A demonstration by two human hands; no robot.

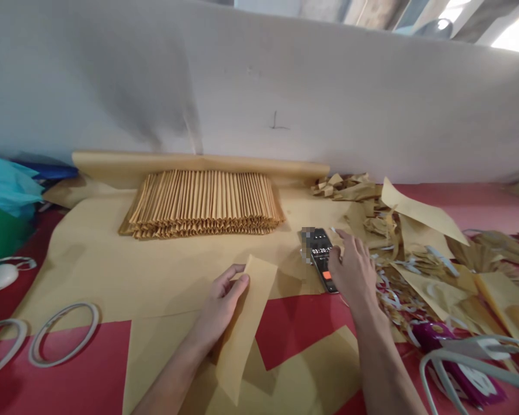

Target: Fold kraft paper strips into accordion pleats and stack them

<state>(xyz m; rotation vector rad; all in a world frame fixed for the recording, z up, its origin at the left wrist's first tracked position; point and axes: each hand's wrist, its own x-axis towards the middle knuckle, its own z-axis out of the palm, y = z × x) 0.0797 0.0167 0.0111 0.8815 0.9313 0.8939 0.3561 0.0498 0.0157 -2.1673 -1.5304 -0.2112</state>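
My left hand (227,305) pinches a strip of brown kraft paper (251,311) between thumb and fingers, near its upper left edge. The strip slants down toward the lower middle. My right hand (355,265) has its index finger stretched out and nothing visible in its grasp. It hovers at the right edge of a black phone (320,245), whose screen shows running digits and an orange button; the thumb covers part of the screen. Beyond my left hand lies a bundle of tightly pleated brown paper (207,199), standing in many narrow folds.
A paper roll (199,164) lies along the grey wall (242,86). Paper scraps (380,225) are heaped at right, near a purple and white object (467,369) and a pale cable (436,360). White rings (64,334) lie at left, below a white mouse-shaped object (0,278).
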